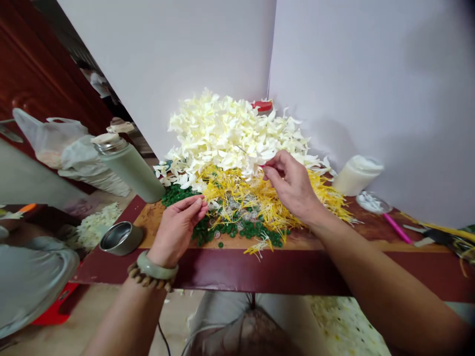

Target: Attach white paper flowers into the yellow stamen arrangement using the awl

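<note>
Nearest you, your forearms (356, 247) reach in over the table's maroon edge (267, 269). Your right hand (293, 187) pinches a thin pink-ended needle (241, 149), its shaft pointing far and left across the heap of white petals (218, 121). Your left hand (178, 222) is narrow, thumb meeting fingertips; you cannot tell whether it holds anything. Yellow stamens (230, 184) lie between your hands, green beads (203, 233) just right of your left hand, and a metal cup (134, 240) to its left.
</note>
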A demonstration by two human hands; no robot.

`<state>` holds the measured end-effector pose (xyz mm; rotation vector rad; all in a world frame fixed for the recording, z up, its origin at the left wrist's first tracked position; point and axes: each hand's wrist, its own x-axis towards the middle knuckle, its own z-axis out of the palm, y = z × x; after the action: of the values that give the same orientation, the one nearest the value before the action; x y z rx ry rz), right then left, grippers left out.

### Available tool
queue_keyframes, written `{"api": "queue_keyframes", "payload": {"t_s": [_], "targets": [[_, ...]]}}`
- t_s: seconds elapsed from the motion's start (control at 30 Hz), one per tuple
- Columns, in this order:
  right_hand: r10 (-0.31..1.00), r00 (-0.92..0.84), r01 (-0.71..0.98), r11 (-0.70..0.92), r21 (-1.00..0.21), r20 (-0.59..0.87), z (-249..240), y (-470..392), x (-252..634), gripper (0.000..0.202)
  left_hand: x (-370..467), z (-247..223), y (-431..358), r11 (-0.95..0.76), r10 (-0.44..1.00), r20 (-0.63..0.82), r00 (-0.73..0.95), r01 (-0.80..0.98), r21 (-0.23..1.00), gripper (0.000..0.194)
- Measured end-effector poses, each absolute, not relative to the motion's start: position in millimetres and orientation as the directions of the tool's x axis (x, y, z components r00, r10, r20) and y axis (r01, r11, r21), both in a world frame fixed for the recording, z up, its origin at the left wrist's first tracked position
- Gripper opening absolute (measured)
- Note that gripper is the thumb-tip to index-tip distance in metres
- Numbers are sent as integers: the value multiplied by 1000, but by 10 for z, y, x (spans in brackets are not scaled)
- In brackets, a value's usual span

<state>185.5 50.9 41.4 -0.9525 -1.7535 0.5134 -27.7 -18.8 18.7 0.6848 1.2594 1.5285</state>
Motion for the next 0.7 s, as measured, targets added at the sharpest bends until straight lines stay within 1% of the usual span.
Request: {"api": "queue_keyframes", "payload": {"t_s": [0.13,0.2,0.27,0.37,0.5,0.6,0.7], "targets": [[767,-184,388,631,-672,615,415,477,1855,6,-474,69,-417,190,930,-218,-296,-121,974,22],[758,-195,390,642,-660,622,404,472,1852,8,-543,3,-514,225,939,-225,-260,-28,974,26],[758,-201,388,643,-660,620,387,477,1849,8,-585,-48,-585,212,952,-199,-233,33,977,26],[761,-206,385,641,-665,615,369,484,1840,6,-623,-91,-655,175,960,-148,-237,98,980,24],[766,-214,392,635,-665,606,381,475,1824,5,-632,-108,-727,116,963,-77,-260,137,984,22],[768,-227,398,634,-663,598,396,461,1812,5,-537,-119,-737,126,978,-90,-187,193,973,23],[759,-233,393,646,-655,609,413,439,1810,3,-345,-148,-696,121,991,-94,-95,343,931,18]]}}
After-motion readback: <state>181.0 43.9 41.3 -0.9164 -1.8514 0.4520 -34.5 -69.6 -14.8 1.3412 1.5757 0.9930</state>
